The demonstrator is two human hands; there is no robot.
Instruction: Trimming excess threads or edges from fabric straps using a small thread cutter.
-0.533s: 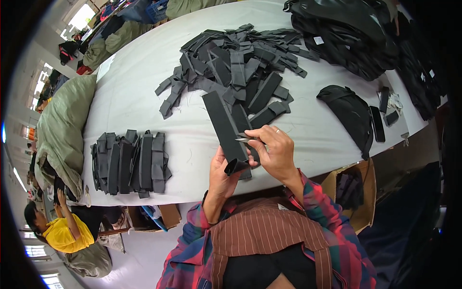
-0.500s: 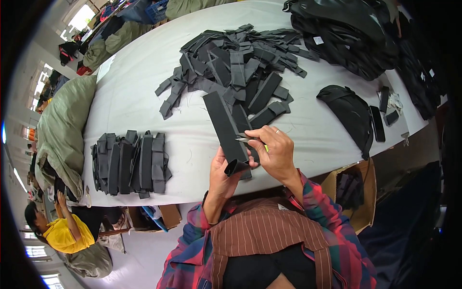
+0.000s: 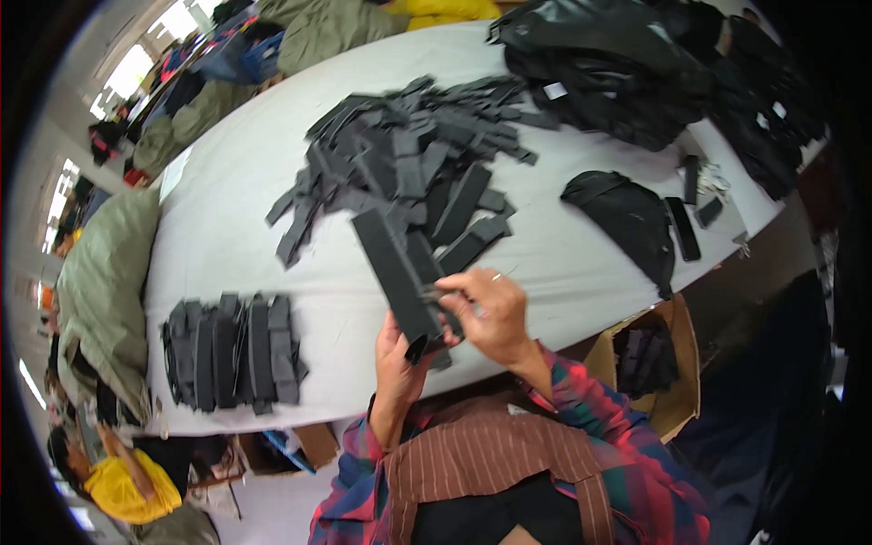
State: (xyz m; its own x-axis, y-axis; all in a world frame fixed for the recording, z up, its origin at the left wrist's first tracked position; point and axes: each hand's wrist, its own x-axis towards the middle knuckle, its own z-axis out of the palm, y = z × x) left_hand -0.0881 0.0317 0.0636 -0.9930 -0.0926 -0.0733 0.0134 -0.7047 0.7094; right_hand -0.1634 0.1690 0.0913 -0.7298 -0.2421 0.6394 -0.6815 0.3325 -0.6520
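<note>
My left hand (image 3: 398,361) is closed around the lower end of a black fabric strip (image 3: 391,272), whose near end curls into a loop. The strip slants up and away over the table. At its right edge my right hand (image 3: 490,313) pinches a small pair of thread snips (image 3: 431,292), blurred now, with the blades against the strip. Past the strip lies a loose heap of dark grey and black fabric strips (image 3: 409,154). To the left, several similar strips (image 3: 232,350) sit side by side in a neat row.
Black bags (image 3: 599,73) are piled at the far right. Nearer lie a black half-moon pouch (image 3: 622,222) and a phone (image 3: 683,229). A cardboard box (image 3: 686,363) stands below the table's right edge. A person in yellow (image 3: 136,486) is at the lower left, near a green fabric bundle (image 3: 104,272).
The view has shifted, so the table things sit further left. Both hands keep their hold on the strip and snips, with the snips still at the strip's right edge.
</note>
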